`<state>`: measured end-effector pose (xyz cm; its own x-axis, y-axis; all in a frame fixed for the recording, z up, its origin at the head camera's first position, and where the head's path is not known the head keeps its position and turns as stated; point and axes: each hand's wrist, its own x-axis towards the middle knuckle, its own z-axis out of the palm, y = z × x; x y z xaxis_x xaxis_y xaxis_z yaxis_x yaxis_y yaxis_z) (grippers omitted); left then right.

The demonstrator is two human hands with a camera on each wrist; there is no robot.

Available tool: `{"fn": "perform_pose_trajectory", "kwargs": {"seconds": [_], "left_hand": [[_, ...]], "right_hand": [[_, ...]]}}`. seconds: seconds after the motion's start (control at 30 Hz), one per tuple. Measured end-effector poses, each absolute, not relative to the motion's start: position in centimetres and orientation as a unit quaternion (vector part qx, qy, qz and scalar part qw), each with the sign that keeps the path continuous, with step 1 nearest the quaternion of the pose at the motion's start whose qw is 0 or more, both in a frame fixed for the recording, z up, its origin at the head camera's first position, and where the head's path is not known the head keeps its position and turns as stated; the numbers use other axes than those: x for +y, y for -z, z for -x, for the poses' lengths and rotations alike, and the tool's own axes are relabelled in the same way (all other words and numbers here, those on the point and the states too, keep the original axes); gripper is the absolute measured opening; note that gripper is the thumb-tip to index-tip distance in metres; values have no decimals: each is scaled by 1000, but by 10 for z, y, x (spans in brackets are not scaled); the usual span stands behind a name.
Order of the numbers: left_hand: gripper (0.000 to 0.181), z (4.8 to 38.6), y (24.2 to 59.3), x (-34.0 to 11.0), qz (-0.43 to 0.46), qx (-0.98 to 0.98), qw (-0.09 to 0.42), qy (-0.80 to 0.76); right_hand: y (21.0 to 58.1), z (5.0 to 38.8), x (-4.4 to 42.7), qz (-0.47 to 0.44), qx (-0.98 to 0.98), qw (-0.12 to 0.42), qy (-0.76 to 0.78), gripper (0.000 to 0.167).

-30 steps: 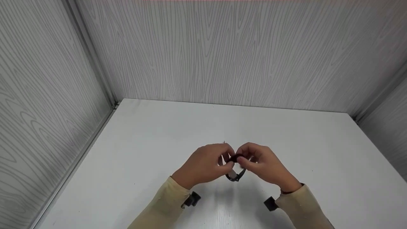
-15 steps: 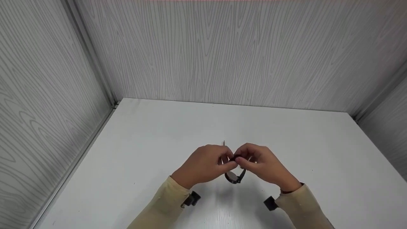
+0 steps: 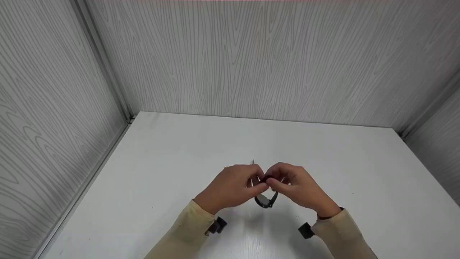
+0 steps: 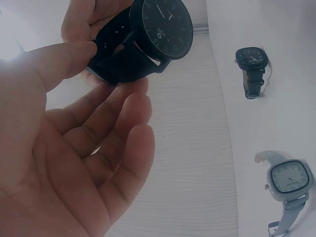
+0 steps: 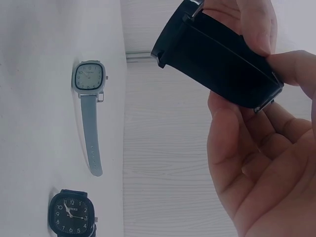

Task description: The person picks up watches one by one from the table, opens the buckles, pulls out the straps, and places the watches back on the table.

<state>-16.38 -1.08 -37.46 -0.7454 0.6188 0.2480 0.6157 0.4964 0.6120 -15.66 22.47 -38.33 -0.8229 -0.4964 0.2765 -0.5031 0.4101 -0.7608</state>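
A black watch [image 3: 264, 205] hangs below the fingertips of both hands, its strap bent into a loop. My left hand [image 3: 231, 185] pinches the strap between thumb and fingers from the left, and my right hand [image 3: 296, 184] pinches it from the right, the fingertips close together. In the left wrist view the watch's round black dial [image 4: 164, 27] is tilted, and the left thumb [image 4: 79, 57] presses the strap. The right wrist view shows the outer side of the strap [image 5: 222, 61] against the right hand's fingers. The fingertips partly hide where the strap ends meet.
Both wrist views show a black squarish watch [image 4: 252, 58] [image 5: 73, 215] and a light grey one [image 4: 290, 177] [image 5: 90, 78] on a white surface. A white table [image 3: 179, 144] lies under the hands, with wood-grained panels [image 3: 233, 57] behind and at the sides.
Compared with a second ago, the fingertips are closer together and cover more of the strap. The watch's lower part hangs slightly lower. The arms have hardly moved.
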Motion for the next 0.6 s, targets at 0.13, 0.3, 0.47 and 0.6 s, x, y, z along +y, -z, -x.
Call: {"fn": "perform_pose_trajectory", "kwargs": {"seconds": [0.13, 0.3, 0.47, 0.6], "left_hand": [[18, 164, 376, -10, -355, 866, 5, -354], [15, 164, 376, -9, -355, 861, 11, -364], [15, 164, 376, -10, -353, 860, 20, -369], [16, 166, 377, -10, -351, 860, 27, -369]], "right_hand": [[383, 156, 225, -291, -841, 4, -455, 9], [383, 156, 224, -285, -846, 8, -451, 8], [382, 156, 224, -285, -846, 11, -450, 10], [381, 156, 224, -286, -849, 10, -444, 10]]}}
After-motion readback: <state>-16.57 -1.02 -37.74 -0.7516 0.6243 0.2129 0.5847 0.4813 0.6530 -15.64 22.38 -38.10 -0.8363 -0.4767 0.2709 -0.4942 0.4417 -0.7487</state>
